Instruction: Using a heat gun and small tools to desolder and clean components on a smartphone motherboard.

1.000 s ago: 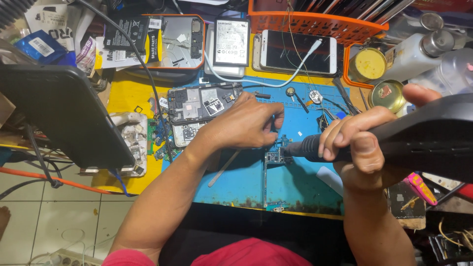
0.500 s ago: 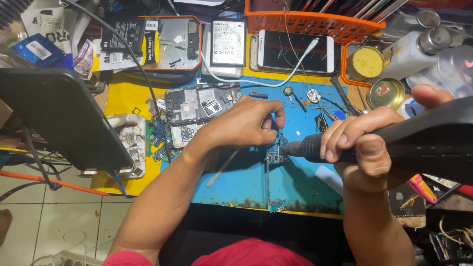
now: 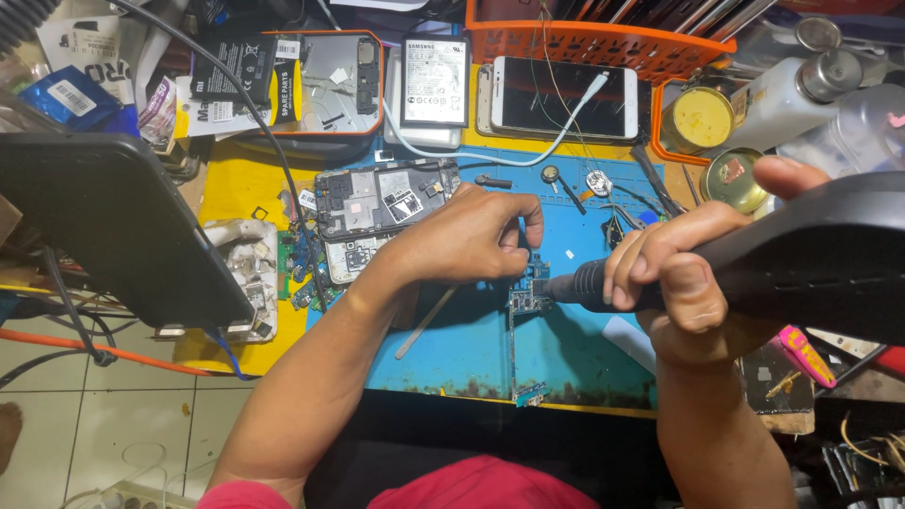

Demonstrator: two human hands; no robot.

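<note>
Gripping the black hot-air tool point(image 3: 801, 264) in my right hand point(image 3: 679, 283), I have its nozzle just beside the small circuit board point(image 3: 528, 297) near the middle of the blue mat point(image 3: 471, 353). My left hand point(image 3: 462, 240) pinches thin tweezers point(image 3: 424, 323) at the board; an opened phone point(image 3: 382, 193) lies toward the mat's far left corner.

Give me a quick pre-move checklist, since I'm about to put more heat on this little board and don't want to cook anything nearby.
1. Hot-air handle gripped by right hand: ok.
2. Nozzle aimed at circuit board: ok.
3. Left hand steadying board with a thin tool: ok, though the tip is hidden.
4. Fingers close to nozzle: not ok.
5. Blue mat under board: ok.
6. Airflow on: cannot tell.
</note>
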